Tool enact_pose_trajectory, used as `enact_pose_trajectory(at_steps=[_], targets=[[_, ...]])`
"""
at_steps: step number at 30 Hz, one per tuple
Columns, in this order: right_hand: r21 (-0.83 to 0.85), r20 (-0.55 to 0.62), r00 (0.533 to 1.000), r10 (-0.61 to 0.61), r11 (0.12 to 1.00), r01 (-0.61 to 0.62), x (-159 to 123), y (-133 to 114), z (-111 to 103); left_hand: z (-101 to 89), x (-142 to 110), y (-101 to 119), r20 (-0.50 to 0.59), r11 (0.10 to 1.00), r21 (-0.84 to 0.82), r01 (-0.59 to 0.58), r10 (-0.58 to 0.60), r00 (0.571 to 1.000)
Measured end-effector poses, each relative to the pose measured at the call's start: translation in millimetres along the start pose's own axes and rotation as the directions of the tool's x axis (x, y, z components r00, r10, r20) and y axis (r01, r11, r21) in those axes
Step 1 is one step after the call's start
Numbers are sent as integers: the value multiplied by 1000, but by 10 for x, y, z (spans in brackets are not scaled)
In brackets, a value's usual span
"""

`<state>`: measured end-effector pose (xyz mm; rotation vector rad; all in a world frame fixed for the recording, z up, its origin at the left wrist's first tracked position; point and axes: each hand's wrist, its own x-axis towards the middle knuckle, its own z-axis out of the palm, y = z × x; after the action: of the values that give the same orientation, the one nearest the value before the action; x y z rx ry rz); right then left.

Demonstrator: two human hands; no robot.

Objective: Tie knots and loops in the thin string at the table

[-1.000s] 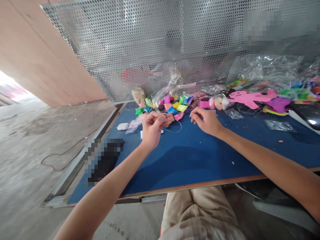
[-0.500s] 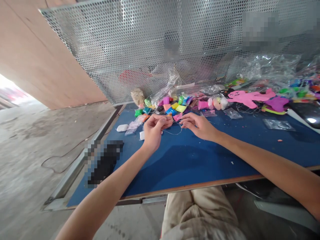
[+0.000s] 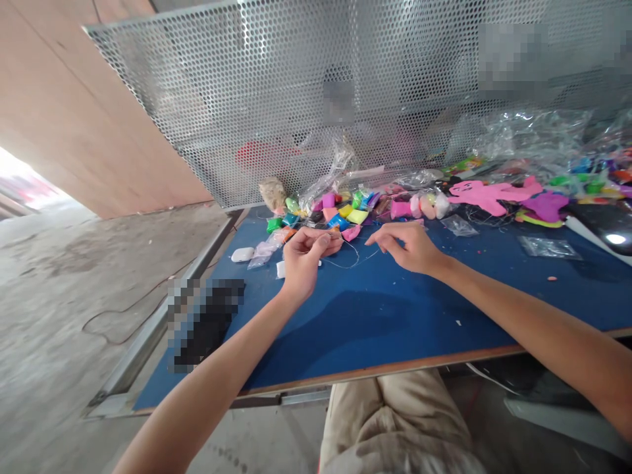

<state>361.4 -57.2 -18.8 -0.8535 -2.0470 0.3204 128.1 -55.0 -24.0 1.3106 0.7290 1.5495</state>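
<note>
My left hand (image 3: 303, 260) is closed in a pinch above the blue table (image 3: 345, 329), thumb against the fingers. A thin, pale thread (image 3: 357, 258) comes out of its fingertips and hangs in a slack loop toward the right. My right hand (image 3: 409, 249) is closed, with the fingers curled over and the thread's other stretch running up to them. Whatever else the left fingertips hold is too small to make out. Just beyond the hands lie small colourful packets (image 3: 356, 216), and a pink piece (image 3: 351, 233) lies between them.
A perforated metal panel (image 3: 276, 99) rises behind the table. Pink figure cut-outs (image 3: 488, 194) and clear plastic bags (image 3: 533, 141) lie at the back right. A white oval case (image 3: 242, 254) and a black, partly blurred object (image 3: 210, 322) are at left.
My right hand has moved right, away from the left, and its fingers have curled over. The thread loop between the hands is wider. My left hand has stayed almost in place.
</note>
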Motion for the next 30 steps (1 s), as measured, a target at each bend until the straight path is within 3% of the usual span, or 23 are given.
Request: enact_pose_trajectory(at_steps=[8, 13, 17, 24, 27, 30], targets=[[-18, 67, 998, 17, 1000, -16, -4, 26, -50, -4, 2, 41, -14, 999, 24, 27, -27, 1000], [129, -49, 983, 177, 977, -170, 23, -1, 25, 11, -12, 23, 6, 999, 22, 30, -30, 1000], [379, -91, 953, 290, 895, -236, 41, -18, 127, 6, -4, -38, 14, 999, 32, 7, -7, 1000], [642, -79, 906, 415, 717, -273, 34, 72, 291, 33, -16, -94, -13, 984, 171, -47, 50, 999], [708, -43, 891, 452, 644, -292, 27, 87, 349, 29, 12, -117, -27, 982, 173, -77, 82, 996], [701, -32, 886, 463, 642, -311, 21, 93, 375, -8, 59, -164, -59, 986, 164, -3, 12, 998]])
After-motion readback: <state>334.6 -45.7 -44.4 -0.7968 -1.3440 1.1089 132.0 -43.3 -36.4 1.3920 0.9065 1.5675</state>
